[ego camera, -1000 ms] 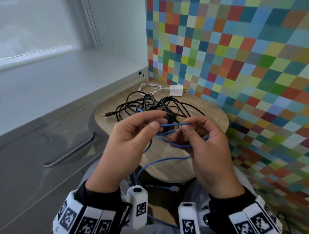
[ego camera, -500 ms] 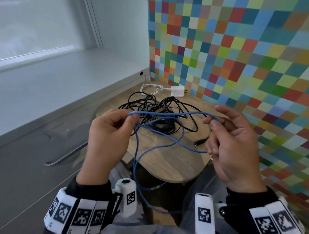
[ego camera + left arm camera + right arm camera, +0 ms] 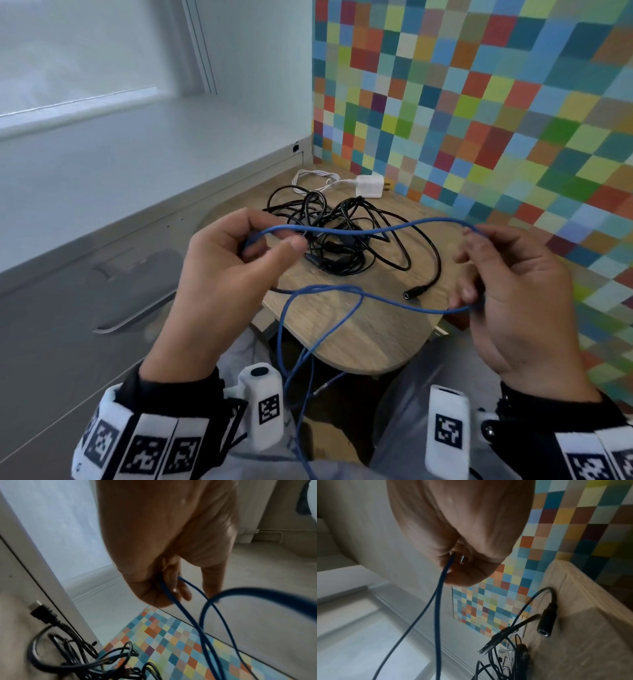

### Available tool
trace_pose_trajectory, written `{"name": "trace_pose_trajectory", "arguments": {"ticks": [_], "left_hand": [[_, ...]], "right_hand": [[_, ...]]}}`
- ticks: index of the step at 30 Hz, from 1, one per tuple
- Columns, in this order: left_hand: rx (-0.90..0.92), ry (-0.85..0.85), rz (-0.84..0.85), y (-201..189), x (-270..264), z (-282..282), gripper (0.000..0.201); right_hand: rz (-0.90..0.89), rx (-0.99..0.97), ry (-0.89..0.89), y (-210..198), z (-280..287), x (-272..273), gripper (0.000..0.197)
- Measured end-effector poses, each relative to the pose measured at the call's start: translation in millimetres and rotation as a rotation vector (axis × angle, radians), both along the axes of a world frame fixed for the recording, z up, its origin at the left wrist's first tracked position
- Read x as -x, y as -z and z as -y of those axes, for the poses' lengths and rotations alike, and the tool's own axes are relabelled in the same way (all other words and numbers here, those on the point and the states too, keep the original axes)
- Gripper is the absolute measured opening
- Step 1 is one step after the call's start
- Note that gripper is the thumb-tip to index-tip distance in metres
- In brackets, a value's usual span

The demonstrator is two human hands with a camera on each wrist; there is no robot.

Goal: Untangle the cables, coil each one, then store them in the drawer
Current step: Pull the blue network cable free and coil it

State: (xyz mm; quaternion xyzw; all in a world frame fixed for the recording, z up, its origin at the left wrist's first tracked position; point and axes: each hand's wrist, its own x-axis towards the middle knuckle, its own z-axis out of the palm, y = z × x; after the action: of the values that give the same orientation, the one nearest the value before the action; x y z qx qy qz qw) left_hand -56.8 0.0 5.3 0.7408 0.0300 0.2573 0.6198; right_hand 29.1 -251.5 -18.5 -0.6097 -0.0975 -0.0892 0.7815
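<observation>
A thin blue cable (image 3: 363,230) stretches between my two hands above the small wooden table (image 3: 363,329). My left hand (image 3: 239,253) grips one bend of it, seen with fingers curled round the blue cable (image 3: 171,596) in the left wrist view. My right hand (image 3: 496,274) holds the other bend, upper and lower strands running through its curled fingers, as the blue cable (image 3: 443,574) shows in the right wrist view. The rest of the cable hangs down between my knees. A tangle of black cables (image 3: 342,233) lies on the table behind. The grey drawer front (image 3: 68,308) with its handle (image 3: 137,315) is at my left, closed.
A white charger (image 3: 369,186) with its white cord (image 3: 315,178) lies at the table's back edge by the multicoloured checkered wall (image 3: 479,102). A black barrel plug (image 3: 416,293) lies near the table's right side. A white ledge (image 3: 102,164) runs above the drawer unit.
My hands have moved apart, left hand to the left and right hand to the right, drawing the blue cable out into a long loop over the table.
</observation>
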Motion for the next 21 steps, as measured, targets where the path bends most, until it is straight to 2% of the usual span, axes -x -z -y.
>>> {"name": "trace_pose_trajectory", "arguments": {"ticks": [2,4,7,10,12,15,18,20,21], "left_hand": [[-0.086,0.081,-0.123,5,1,-4,0.042],[-0.243,0.103,-0.216,7,2,-4,0.060],[-0.557,0.018,-0.261,8,1,-3,0.067],[-0.611,-0.088,-0.206,10,-3,-2,0.066],[-0.511,-0.157,-0.160,12,-4,-2,0.051],[-0.157,-0.185,-0.057,12,-7,-2,0.020],[0.206,-0.114,0.000,7,-6,2,0.020],[0.318,-0.040,0.024,5,-4,4,0.020],[0.336,-0.012,0.033,4,-3,3,0.020]], "right_hand": [[0.000,-0.029,-0.029,-3,0,2,0.024],[0.024,-0.029,-0.020,-6,2,3,0.027],[0.067,-0.024,0.035,-12,8,0,0.028],[0.004,-0.110,0.004,-20,10,0,0.018],[-0.087,-0.194,-0.095,-24,12,3,0.010],[-0.106,-0.136,-0.147,-21,16,4,0.013],[0.083,0.201,0.041,-19,20,3,0.012],[0.220,0.428,0.181,-20,20,3,0.005],[0.264,0.471,0.215,-19,20,2,0.005]]}}
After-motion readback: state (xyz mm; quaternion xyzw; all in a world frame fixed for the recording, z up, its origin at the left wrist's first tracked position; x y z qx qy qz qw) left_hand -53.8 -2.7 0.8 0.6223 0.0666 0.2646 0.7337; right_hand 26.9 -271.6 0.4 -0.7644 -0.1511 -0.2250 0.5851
